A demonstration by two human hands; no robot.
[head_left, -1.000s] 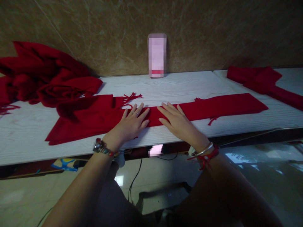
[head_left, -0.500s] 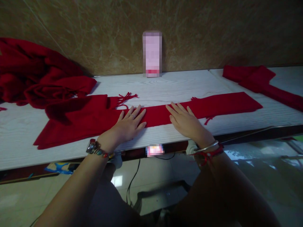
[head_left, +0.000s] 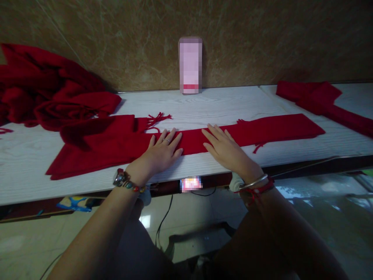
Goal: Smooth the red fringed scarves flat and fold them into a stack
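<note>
A red fringed scarf [head_left: 192, 142] lies in a long folded strip across the white wood-grain table. Flat on its middle, left of centre, rests my left hand [head_left: 161, 151], fingers spread, a ring on one finger. My right hand [head_left: 224, 146] presses on the scarf a short way to the right, its fingers also stretched out. Between the two hands a stretch of smooth red cloth shows. The scarf's left part is wider and loosely folded, with fringe [head_left: 159, 119] sticking out behind my left hand. A few more tassels [head_left: 258, 147] poke from the front edge on the right.
A heap of red cloth [head_left: 58, 93] sits at the back left. Another folded red cloth [head_left: 311, 95] lies at the back right. A phone [head_left: 190, 66] with a blurred screen leans against the brown marbled wall. The table's front edge [head_left: 175, 179] runs just before my wrists.
My right hand has slid slightly left on the scarf, narrowing the gap between my hands. The view has shifted a little; both hands stay flat on the cloth.
</note>
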